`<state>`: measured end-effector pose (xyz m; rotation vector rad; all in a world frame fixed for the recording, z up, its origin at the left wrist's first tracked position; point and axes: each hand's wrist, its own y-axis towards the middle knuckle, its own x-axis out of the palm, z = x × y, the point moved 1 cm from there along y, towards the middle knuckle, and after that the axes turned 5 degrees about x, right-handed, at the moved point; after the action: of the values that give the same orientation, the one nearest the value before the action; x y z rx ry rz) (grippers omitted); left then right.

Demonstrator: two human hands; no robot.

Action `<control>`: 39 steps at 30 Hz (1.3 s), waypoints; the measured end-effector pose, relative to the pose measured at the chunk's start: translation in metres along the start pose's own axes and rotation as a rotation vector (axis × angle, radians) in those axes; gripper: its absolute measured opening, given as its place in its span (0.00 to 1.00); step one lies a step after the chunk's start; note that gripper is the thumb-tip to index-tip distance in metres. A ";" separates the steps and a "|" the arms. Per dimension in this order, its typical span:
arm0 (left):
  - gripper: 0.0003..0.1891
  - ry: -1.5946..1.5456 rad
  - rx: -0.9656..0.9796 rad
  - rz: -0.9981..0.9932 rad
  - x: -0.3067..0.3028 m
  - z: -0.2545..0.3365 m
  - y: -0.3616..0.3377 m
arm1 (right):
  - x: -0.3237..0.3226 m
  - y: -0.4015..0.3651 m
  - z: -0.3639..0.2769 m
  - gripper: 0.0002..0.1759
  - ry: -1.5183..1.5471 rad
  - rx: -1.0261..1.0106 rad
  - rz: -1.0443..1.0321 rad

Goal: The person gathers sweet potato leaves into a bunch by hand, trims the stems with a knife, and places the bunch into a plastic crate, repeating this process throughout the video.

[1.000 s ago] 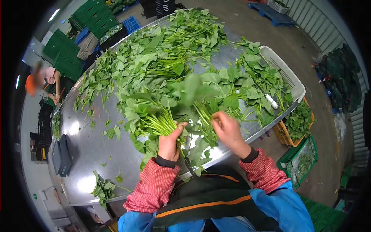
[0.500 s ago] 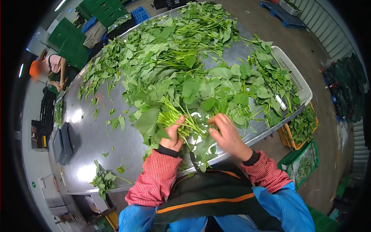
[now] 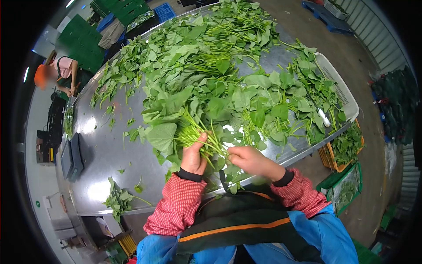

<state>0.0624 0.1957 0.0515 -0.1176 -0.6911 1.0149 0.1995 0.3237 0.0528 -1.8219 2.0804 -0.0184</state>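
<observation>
Two hands met at the near edge of the steel desk [image 3: 101, 163]: the left hand [image 3: 193, 157] was clenched around a bunch of leafy greens [image 3: 169, 132] by its stems, the right hand [image 3: 249, 160] pinched shut on the same bunch's stem ends, just beside a heap of loose greens [image 3: 211, 53]

The leaves [image 3: 198, 88] heaped over the table [image 3: 101, 163] are bright green with paler green stems [image 3: 195, 134], and the table itself is shiny silver-grey. The sleeves [image 3: 180, 207] are red with small white checks, the apron [image 3: 237, 213] is dark green with one orange stripe [image 3: 233, 229], and the cloth [image 3: 325, 237] beside it is blue. At the right edge of the table sits a white basket [image 3: 340, 90], an orange crate [image 3: 324, 155] shows below that edge, and past the far edge are green crates [image 3: 127, 6] and a blue crate [image 3: 163, 12].
</observation>
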 end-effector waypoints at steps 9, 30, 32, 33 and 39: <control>0.09 -0.061 0.211 0.027 0.013 0.017 -0.026 | 0.028 0.044 0.009 0.11 0.502 0.074 0.585; 0.08 -0.272 -0.035 0.019 -0.070 0.040 -0.028 | 0.058 0.052 -0.045 0.24 0.182 0.004 0.000; 0.09 -0.193 -0.054 0.029 -0.071 0.039 -0.031 | 0.071 0.053 -0.030 0.18 0.276 0.008 0.046; 0.10 -0.151 -0.062 0.030 -0.071 0.036 -0.033 | 0.073 0.047 -0.030 0.13 0.156 0.046 0.062; 0.11 -0.041 -0.206 0.031 -0.067 0.008 -0.034 | 0.048 0.020 -0.038 0.08 -0.761 -0.015 0.209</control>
<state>0.0604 0.1208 0.0393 -0.2883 -0.8326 0.9764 0.1651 0.2725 0.0702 -1.3046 1.6836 0.6407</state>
